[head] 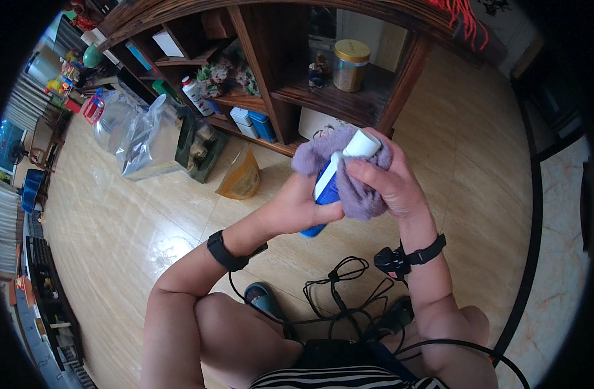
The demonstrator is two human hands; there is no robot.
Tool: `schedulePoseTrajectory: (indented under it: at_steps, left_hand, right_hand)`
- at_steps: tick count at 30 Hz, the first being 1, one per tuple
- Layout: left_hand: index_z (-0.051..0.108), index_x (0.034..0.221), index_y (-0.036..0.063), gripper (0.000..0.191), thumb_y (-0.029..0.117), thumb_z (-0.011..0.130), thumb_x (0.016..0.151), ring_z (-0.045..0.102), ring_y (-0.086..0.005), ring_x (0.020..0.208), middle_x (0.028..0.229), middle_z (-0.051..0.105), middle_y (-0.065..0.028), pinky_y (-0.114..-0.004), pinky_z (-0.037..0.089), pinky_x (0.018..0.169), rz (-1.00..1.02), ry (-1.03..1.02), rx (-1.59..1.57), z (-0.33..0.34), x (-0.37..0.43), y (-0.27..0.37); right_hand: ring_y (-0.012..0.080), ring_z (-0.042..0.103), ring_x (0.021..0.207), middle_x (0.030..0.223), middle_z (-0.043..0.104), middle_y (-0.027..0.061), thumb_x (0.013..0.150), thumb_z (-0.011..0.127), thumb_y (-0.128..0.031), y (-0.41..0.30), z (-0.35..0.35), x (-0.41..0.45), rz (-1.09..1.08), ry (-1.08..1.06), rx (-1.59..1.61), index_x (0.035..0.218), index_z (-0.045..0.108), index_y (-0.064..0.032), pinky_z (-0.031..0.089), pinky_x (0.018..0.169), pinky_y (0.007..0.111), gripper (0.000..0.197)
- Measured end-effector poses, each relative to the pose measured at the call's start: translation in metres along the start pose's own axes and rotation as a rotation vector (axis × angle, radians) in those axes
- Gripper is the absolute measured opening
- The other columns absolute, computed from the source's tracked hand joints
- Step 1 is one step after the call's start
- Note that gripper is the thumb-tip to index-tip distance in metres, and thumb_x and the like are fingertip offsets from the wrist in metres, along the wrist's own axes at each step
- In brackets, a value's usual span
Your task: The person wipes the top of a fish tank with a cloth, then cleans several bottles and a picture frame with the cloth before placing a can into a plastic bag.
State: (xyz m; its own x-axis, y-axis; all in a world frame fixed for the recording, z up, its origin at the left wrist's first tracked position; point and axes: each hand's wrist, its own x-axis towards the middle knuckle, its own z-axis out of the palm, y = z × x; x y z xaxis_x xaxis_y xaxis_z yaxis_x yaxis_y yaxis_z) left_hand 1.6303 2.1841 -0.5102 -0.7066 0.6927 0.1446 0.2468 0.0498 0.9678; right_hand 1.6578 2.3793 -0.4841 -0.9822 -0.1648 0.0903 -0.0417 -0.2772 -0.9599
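My left hand (309, 204) grips the lower part of a blue bottle (327, 187) with a white cap, which is held tilted in front of the wooden shelf unit. A purple cloth (362, 197) is wrapped around the bottle's upper part. My right hand (387, 177) presses the cloth against the bottle just below the cap, its thumb over the cloth. Part of the bottle is hidden by the cloth and my fingers. Both wrists wear black straps.
The dark wooden shelf unit (253, 63) holds a gold-lidded jar (351, 65), a figurine, a white bottle and tins. On the tiled floor stand a yellow pouch (240, 176), a plastic-wrapped box (153, 146) and a large clear container (113, 119). Black cables (343, 309) lie coiled by my feet.
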Motion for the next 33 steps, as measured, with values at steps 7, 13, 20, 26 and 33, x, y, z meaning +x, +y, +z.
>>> schedulePoseTrajectory:
  at_steps: [7,13,20,26,33]
  left_hand:
    - [0.046,0.127,-0.0086,0.075,0.025,0.086,0.073,0.07,-0.0397,0.088,0.093,0.065,-0.0296,-0.039,0.055,0.076,-0.031,0.167,0.628,-0.001,0.004,-0.012]
    - [0.056,0.109,0.0004,0.033,0.026,0.07,0.092,0.064,-0.0174,0.067,0.08,0.064,-0.0089,-0.031,0.054,0.059,-0.34,-0.566,-0.935,-0.005,-0.007,0.007]
    - [0.051,0.12,-0.0051,0.065,0.031,0.082,0.077,0.064,-0.0338,0.066,0.08,0.062,-0.0172,-0.038,0.054,0.066,0.308,0.033,0.113,-0.001,0.014,-0.005]
    - [0.051,0.124,-0.0041,0.068,0.036,0.082,0.078,0.069,-0.0233,0.085,0.096,0.068,-0.0175,-0.036,0.055,0.077,0.031,0.362,0.169,-0.016,0.003,-0.02]
    - [0.05,0.128,0.0002,0.068,0.036,0.082,0.08,0.065,-0.0184,0.092,0.105,0.067,-0.01,-0.033,0.052,0.085,0.046,0.388,0.023,-0.019,0.01,-0.015]
  right_hand:
    - [0.0109,0.063,0.09,0.099,0.066,0.0029,0.083,0.078,-0.032,0.029,0.014,0.003,-0.077,0.372,-0.165,0.114,0.063,-0.0027,0.051,0.084,0.025,0.044]
    - [0.0107,0.06,0.09,0.095,0.063,0.0014,0.078,0.077,-0.027,-0.006,0.007,-0.011,-0.061,-0.027,0.142,0.112,0.063,-0.0021,0.05,0.083,0.027,0.044]
    - [0.0109,0.06,0.09,0.097,0.064,0.0017,0.083,0.076,-0.028,0.006,0.005,0.0,-0.034,0.103,-0.022,0.11,0.064,-0.0031,0.049,0.084,0.026,0.039]
    - [0.018,0.062,0.095,0.103,0.067,0.0098,0.1,0.058,-0.037,0.012,-0.004,0.01,-0.063,0.227,-0.339,0.115,0.06,-0.0011,0.048,0.087,0.031,0.039]
    - [0.0429,0.06,0.109,0.119,0.061,0.0297,0.103,0.045,-0.032,0.025,-0.013,0.009,0.347,0.124,-1.19,0.11,0.06,0.0007,0.048,0.09,0.048,0.037]
